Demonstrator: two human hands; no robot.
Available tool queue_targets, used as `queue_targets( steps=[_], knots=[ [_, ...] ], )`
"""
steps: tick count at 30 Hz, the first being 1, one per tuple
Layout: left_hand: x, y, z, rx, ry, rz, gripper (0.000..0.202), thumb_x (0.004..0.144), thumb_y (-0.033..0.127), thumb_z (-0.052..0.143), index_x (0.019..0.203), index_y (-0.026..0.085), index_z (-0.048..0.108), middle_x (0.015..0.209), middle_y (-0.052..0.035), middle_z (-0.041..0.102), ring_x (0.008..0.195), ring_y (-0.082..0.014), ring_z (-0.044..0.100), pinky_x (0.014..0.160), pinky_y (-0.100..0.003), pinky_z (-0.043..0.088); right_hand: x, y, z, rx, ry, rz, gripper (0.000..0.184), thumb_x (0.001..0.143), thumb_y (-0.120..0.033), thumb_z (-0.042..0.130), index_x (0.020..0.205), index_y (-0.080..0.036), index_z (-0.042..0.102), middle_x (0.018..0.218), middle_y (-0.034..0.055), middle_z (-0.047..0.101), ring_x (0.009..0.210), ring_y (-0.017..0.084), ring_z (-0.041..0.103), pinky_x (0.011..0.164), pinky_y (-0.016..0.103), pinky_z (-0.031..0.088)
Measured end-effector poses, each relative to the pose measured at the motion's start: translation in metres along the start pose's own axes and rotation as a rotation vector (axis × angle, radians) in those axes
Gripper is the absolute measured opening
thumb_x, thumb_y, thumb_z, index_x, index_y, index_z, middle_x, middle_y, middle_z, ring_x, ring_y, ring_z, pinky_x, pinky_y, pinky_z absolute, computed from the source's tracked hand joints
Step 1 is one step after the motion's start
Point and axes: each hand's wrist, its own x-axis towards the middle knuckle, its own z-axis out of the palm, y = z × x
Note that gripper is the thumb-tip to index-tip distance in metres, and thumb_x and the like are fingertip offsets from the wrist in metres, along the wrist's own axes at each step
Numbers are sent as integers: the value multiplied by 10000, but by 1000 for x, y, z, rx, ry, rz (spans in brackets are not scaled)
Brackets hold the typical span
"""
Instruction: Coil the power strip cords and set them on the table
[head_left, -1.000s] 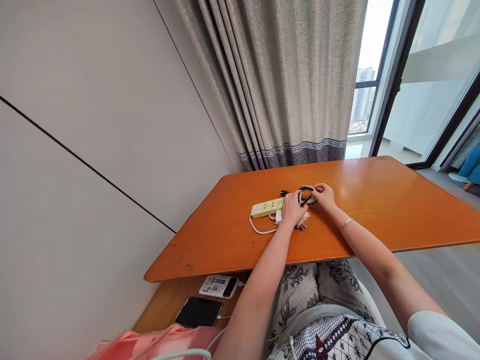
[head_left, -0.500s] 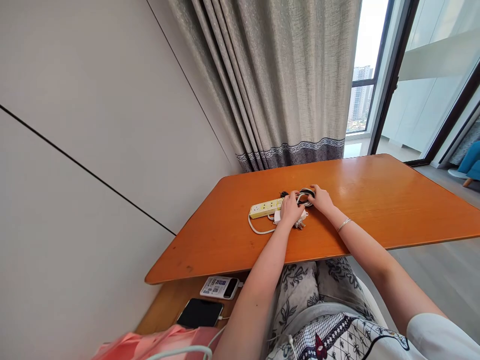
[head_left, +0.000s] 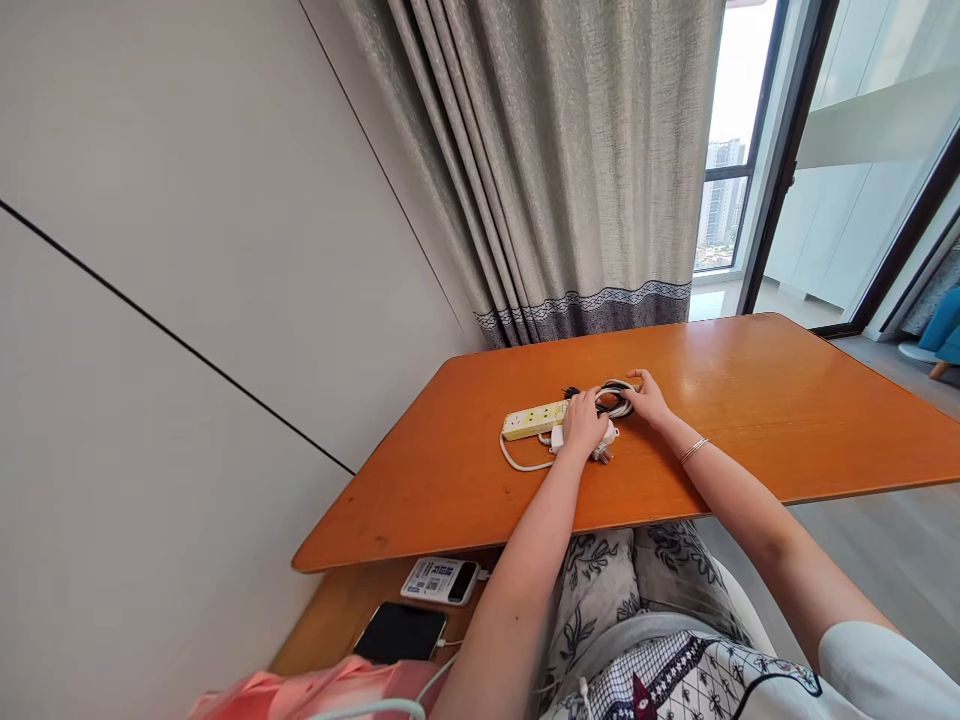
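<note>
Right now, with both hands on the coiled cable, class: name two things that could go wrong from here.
1. Only the left hand and right hand hold the coiled cable together; if either loosens, the loops may spring apart.
2. The white cord of the power strip loops close by the left wrist; a tug could snag it and drag the strip.

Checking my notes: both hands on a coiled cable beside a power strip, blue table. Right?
No: the head view shows an orange table, not blue. The left hand and right hand are on the coiled cable beside the power strip.
</note>
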Motion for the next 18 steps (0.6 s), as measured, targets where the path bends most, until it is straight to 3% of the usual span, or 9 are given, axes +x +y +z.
queue_targets(
  steps=[5,10,18],
  knots=[
    [1,1,0,-48,38,-26,440,838,83,466,1230,209,623,1165,-116,676,1150,-289,580,1033,-423,429,2,1,0,183,-35,63,315,720,-298,642,999,-221,517,756,-9,698,712,178,687,688,297,552],
    [3,-2,1,-307,183,-123,253,905,179,473,1087,218,645,1127,-89,702,1095,-252,623,989,-397,467,5,4,-4,227,-12,123,238,744,-254,659,959,-207,569,717,7,710,680,190,699,673,317,573],
    [8,-15,10,-726,424,-237,205,838,208,548,1043,216,533,746,8,628,776,-161,654,742,-267,514,12,12,-12,249,37,182,253,693,-169,733,902,-178,591,643,-10,698,631,164,691,642,280,565]
  ],
)
